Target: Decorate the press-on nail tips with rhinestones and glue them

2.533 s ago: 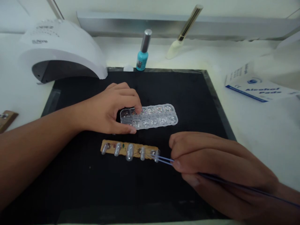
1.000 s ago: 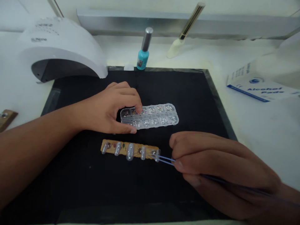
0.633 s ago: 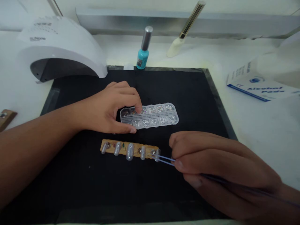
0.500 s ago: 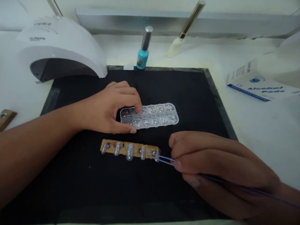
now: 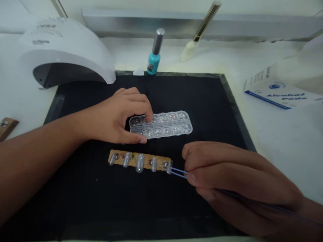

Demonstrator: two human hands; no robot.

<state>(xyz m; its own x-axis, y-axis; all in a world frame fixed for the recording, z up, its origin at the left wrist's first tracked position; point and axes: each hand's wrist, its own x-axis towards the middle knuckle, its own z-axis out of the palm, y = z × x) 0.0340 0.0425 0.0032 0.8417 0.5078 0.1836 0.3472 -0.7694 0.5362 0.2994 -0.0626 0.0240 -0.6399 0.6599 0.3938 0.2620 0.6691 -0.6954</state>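
Observation:
My left hand [image 5: 121,116] grips the left end of a clear plastic rhinestone case [image 5: 165,123], with thumb at its near edge and forefinger at the far row. Small sparkly stones fill its compartments; the fingers partly cover the leftmost ones. Nearer to me lies a wooden nail display strip [image 5: 133,159] with several silvery false nails [image 5: 139,163] across it. My right hand [image 5: 234,171] is closed round purple tweezers [image 5: 178,172]. Their slightly parted tips reach over the strip's right end, by the last two nails. Whether the tips hold a stone is too small to tell.
A black mat [image 5: 101,201] lies under both hands. At the back left is a white nail lamp [image 5: 73,47]. A turquoise polish bottle [image 5: 153,62] and a pale gold-capped bottle [image 5: 189,50] stand behind. An alcohol pads box [image 5: 280,90] is at right, a wooden piece [image 5: 8,129] far left.

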